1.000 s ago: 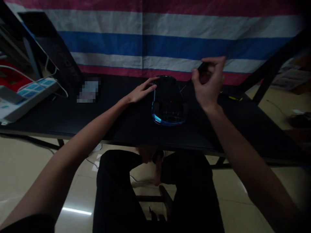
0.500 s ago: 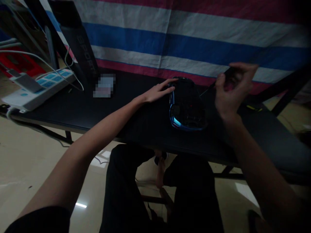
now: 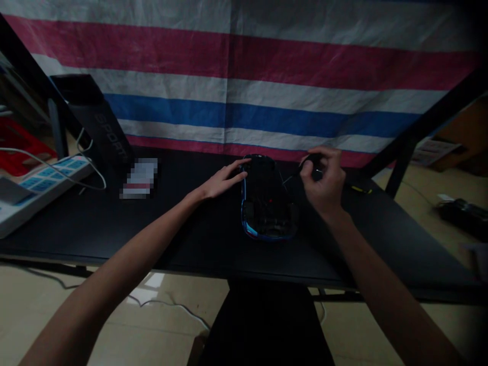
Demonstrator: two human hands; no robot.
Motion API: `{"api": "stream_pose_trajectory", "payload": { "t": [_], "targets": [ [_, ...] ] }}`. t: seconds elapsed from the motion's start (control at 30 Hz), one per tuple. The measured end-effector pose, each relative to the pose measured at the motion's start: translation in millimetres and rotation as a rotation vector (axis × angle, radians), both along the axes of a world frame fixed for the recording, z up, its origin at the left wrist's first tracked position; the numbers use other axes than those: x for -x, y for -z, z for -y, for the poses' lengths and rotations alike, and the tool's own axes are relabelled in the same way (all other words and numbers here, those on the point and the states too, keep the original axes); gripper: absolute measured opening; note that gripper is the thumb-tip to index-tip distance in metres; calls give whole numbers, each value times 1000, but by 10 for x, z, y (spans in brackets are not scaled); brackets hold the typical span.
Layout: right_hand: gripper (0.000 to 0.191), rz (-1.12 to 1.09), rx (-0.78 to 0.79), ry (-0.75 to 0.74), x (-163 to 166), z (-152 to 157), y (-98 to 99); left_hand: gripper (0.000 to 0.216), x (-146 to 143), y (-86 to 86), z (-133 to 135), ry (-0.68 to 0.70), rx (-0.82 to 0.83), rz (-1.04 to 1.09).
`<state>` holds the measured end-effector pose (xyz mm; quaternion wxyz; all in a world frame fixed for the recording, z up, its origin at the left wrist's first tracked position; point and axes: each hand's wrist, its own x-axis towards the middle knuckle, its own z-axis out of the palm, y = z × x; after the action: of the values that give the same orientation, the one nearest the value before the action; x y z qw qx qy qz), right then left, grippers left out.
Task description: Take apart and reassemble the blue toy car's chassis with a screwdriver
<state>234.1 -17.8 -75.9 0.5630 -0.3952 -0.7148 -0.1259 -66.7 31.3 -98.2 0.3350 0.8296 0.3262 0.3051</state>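
A toy car (image 3: 267, 203) lies upside down on the black table, its dark underside up and a shiny blue body edge showing at the left and near end. My left hand (image 3: 224, 180) has its fingers stretched out, fingertips touching the car's left edge near the far end. My right hand (image 3: 326, 183) is closed round the dark handle of a screwdriver (image 3: 291, 178). Its thin metal shaft slants down to the left, to the car's right side. In the dim light I cannot tell exactly where the tip touches.
A white power strip (image 3: 46, 188) with cables lies at the left. Beside it stand a dark box (image 3: 99, 122) lettered SPORT and a blurred-out card-like item (image 3: 141, 178). A small yellow-and-black item (image 3: 360, 188) lies right of my right hand. A striped sheet (image 3: 229, 117) hangs behind the table (image 3: 183, 229).
The view has tilted up and turned right, so the table sits lower and further left. My right hand with the screwdriver is slightly closer to the car. My left hand stays on its edge.
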Motion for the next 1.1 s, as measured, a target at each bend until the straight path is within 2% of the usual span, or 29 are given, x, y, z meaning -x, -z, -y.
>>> {"api": "stream_pose_trajectory", "payload": {
  "t": [0.23, 1.1],
  "targets": [
    [27, 18, 17, 6, 17, 58, -97, 63, 15, -42, 42, -24, 11, -2],
    [25, -18, 90, -55, 29, 82, -134, 68, -11, -144, 106, -27, 76, 47]
  ]
}}
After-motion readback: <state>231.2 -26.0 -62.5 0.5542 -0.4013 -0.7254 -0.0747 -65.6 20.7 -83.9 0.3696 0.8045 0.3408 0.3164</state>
